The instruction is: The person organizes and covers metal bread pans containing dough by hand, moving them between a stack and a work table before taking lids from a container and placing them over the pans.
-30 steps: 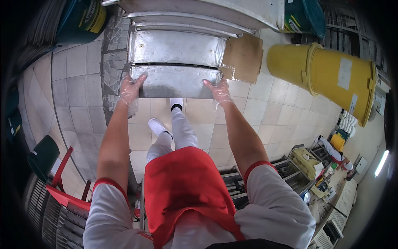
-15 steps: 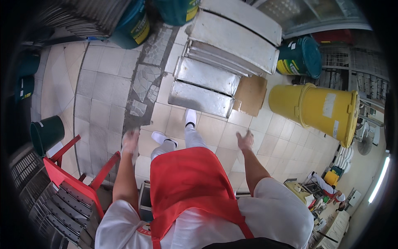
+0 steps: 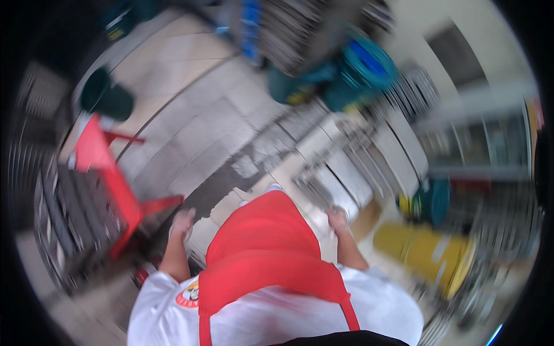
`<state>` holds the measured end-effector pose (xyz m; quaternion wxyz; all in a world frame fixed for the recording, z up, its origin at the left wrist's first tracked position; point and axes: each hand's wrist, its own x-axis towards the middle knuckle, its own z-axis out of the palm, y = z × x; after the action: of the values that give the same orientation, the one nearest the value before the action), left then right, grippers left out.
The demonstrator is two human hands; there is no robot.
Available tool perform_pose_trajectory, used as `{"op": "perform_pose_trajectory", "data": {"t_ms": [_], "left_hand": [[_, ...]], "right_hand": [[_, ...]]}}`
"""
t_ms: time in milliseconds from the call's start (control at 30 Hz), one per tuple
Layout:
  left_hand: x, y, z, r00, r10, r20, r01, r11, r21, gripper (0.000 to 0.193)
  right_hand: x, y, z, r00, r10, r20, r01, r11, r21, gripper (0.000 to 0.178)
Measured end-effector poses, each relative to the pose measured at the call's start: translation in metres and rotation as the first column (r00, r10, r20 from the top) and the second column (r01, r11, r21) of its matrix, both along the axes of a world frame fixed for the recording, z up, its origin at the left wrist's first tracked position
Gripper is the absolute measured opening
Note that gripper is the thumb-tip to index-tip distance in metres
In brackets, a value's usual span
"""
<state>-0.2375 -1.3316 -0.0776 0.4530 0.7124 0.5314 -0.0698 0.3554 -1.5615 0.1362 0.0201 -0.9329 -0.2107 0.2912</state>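
My left hand (image 3: 182, 222) hangs beside my red apron (image 3: 262, 233), with nothing visible in it; its loose fingers are partly smeared. Nearest to it is the leg of a red plastic stool or table (image 3: 161, 205) on the left, a small gap apart. On the other side of the apron, my right hand (image 3: 336, 219) hangs with loose, blurred fingers and holds nothing I can see. Just beyond it stand several silvery metal boxes (image 3: 349, 181) in a row on the floor. A brown cardboard sheet (image 3: 366, 222) lies beside them.
A large yellow barrel (image 3: 410, 248) is at the right, with a teal bucket (image 3: 437, 202) past it. More teal tubs (image 3: 363, 72) stand ahead near stacked metal trays (image 3: 291, 32). At far left is a dark green bucket (image 3: 107, 98). Dark strips cross the tiled floor (image 3: 202, 130).
My view has swung left, so the boxes, tubs and yellow barrel sit farther right and lower. The red furniture shows more fully. Both hands remain low at my sides.
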Motion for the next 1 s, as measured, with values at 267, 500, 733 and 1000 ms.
{"op": "perform_pose_trajectory", "data": {"t_ms": [267,500,733,1000], "left_hand": [[0.032,0.138,0.131,0.778,0.628,0.023,-0.617,0.771,-0.161,0.056],[-0.020,0.185,0.133,0.354,0.931,0.083,-0.935,0.354,0.022,0.040],[-0.062,0.193,0.225,-0.344,0.825,0.448,-0.939,-0.285,-0.195,0.029],[-0.182,0.101,0.292,-0.572,0.128,0.810,0.084,-0.973,0.213,0.041]], "right_hand": [[-0.032,0.217,-0.050,0.962,0.228,-0.152,-0.242,0.967,-0.078,0.063],[-0.062,0.521,-0.131,0.576,0.722,-0.383,-0.786,0.618,-0.019,0.042],[-0.291,0.940,-0.045,0.222,0.941,-0.256,-0.868,0.310,0.387,0.050],[-0.632,1.039,0.072,-0.119,0.961,-0.250,-0.495,0.161,0.854,0.043]]}}
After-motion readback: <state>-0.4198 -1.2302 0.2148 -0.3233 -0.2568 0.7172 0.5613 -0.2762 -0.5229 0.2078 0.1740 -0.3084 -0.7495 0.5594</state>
